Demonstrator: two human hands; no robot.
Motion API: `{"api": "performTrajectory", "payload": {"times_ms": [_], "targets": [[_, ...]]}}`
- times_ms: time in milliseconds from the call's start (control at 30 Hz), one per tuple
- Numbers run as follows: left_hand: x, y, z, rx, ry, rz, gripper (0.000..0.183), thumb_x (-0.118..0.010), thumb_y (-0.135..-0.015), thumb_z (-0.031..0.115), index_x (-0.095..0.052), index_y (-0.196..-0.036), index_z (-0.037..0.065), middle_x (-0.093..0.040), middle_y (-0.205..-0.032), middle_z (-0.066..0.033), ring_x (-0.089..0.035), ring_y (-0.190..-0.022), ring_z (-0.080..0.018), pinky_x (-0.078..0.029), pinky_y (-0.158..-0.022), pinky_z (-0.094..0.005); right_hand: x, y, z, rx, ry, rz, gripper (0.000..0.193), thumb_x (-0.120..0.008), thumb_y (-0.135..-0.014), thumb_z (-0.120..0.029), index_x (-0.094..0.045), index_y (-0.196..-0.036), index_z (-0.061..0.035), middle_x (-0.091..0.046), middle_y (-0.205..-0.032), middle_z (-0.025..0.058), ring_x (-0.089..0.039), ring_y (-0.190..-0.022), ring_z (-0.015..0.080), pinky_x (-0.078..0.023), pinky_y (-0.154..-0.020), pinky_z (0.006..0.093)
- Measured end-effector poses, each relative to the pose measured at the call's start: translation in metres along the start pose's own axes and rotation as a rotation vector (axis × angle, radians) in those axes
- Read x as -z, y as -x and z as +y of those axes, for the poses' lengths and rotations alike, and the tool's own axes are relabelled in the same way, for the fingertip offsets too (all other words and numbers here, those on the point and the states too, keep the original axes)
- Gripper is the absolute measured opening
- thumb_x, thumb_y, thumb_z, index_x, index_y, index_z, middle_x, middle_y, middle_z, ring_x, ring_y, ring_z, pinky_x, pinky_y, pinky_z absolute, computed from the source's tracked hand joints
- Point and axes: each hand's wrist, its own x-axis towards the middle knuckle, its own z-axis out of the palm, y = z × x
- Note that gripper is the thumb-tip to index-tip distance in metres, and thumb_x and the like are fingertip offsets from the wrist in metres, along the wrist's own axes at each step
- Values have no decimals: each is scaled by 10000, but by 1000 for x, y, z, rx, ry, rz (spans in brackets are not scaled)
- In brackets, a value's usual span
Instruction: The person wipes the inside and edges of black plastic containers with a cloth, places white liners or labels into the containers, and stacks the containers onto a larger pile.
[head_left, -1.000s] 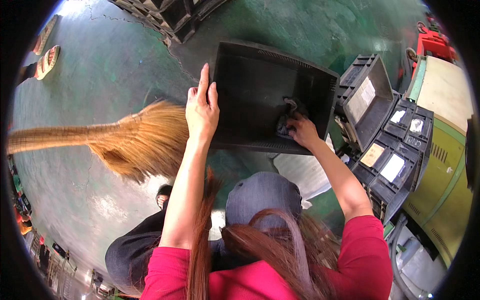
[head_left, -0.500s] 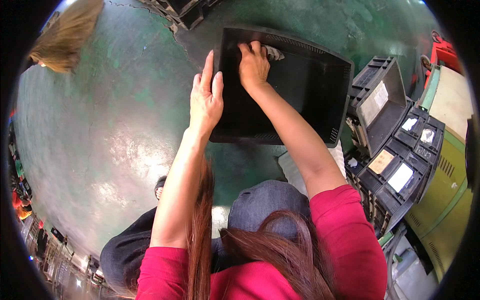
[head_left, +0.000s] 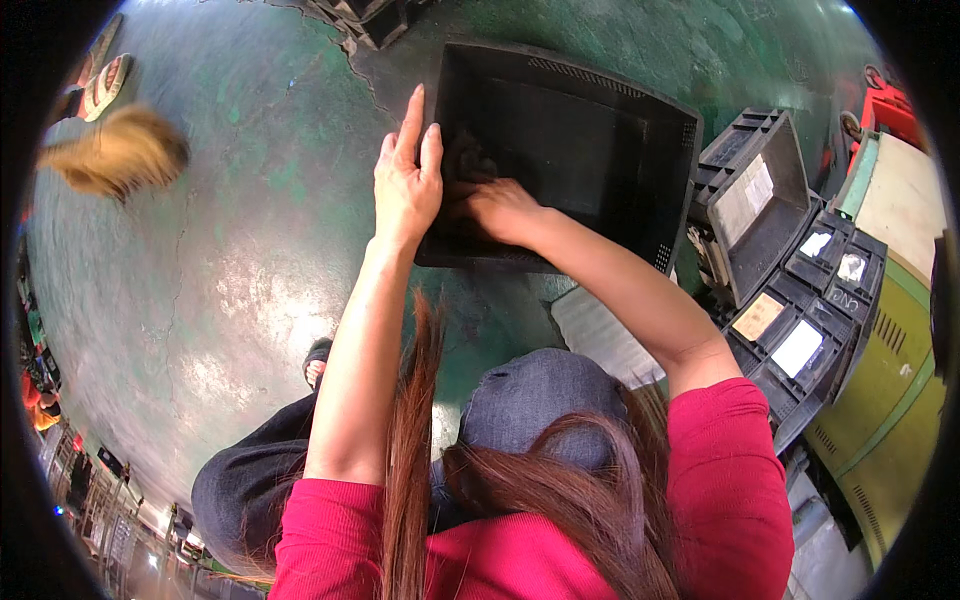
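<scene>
A black plastic crate (head_left: 575, 120) with slotted walls stands tilted in front of me, its inside facing up. My left hand (head_left: 408, 195) lies along the outside of its left wall, fingers stretched out and apart, touching the rim. Inside, at the near left corner, my right hand (head_left: 503, 210) presses a crumpled rag (head_left: 468, 155) against the wall. The rag looks dark in the shade, and the right fingertips are partly hidden.
Stacked black crates (head_left: 765, 210) with paper labels stand at the right, beside a green machine cabinet (head_left: 900, 400). Under the crate's near side lies a pale sheet (head_left: 605, 330). Another black crate (head_left: 375, 20) sits at the far edge. A person (head_left: 120, 145) is at the upper left.
My right hand has moved with the rag from the crate's far wall to the near left corner. My left hand still touches the rim. The person at the upper left has shifted.
</scene>
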Motion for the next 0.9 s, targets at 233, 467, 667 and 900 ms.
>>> {"api": "performTrajectory", "payload": {"times_ms": [233, 467, 667, 900], "targets": [[4, 8, -3, 49, 13, 24, 443, -501, -921, 265, -429, -1357, 235, -570, -862, -210, -548, -823, -361, -443, -803, -423, 63, 150, 66, -265, 109, -130, 386, -618, -665, 2, -635, -986, -211, -564, -1081, 22, -589, -973, 275, -488, -777, 419], [0, 8, 2, 62, -65, 28, 464, -498, -924, 270, -392, -1375, 256, -554, -865, -237, -564, -805, -387, -455, -768, -443, 25, 82, 34, -158, -95, 97, 391, -549, -754, -17, -588, -1117, -158, -457, -1277, 97, -490, -1132, 329, -446, -922, 407], [4, 8, -4, -11, -99, 28, 541, -579, -889, 286, -370, -1387, 258, -571, -915, -247, -574, -827, -394, -456, -758, -447, 50, 5, 40, -377, 54, 445, 306, -558, -826, -110, -569, -1127, -164, -481, -1200, 77, -472, -1128, 301, -458, -898, 451], [0, 7, 3, 24, -160, 16, 553, -538, -898, 211, -328, -1403, 295, -562, -894, -224, -581, -810, -378, -464, -762, -450, 76, 64, 100, -633, 718, 435, 145, -533, -844, -146, -591, -973, -115, -563, -1033, 55, -557, -1003, 268, -403, -969, 387]]}}
